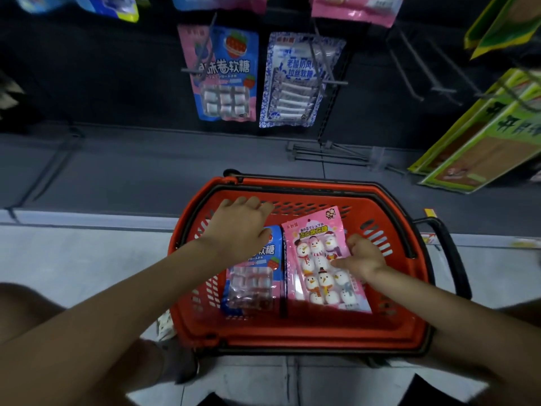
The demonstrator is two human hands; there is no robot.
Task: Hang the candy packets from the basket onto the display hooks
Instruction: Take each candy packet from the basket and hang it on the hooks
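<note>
The basket (295,335) is sitting on the floor at six o'clock of the rack, and both candy packets are lying in it: the blue packet (254,284) at its nine o'clock side, the pink packet (316,268) at three o'clock, edges touching.

The right hand (366,256) is pinching the pink packet's three o'clock edge, thumb (341,262) lying on the front. The left hand (240,230) is covering the blue packet's twelve o'clock end with fingers bent down. I cannot tell whether it is actually gripping.

Risks, as I am judging them:
- The edge pinch is looking thin, so the glossy film may be slipping out as the pink packet is being lifted.
- Lifting both at once, one packet may be dragging the other where the edges meet.
- The hang holes are sitting at the far ends, so a side grip is meaning a regrip before hooking.

At twelve o'clock a strawberry packet (227,71) and a white packet (295,80) are hanging side by side. Empty hooks (443,89) are jutting out at one o'clock, with green boxes (480,142) crowding them from two o'clock. Loose hooks (330,152) are lying on the shelf just beyond the basket. The black handle (452,253) is standing at three o'clock, near the right wrist's way out.
</note>
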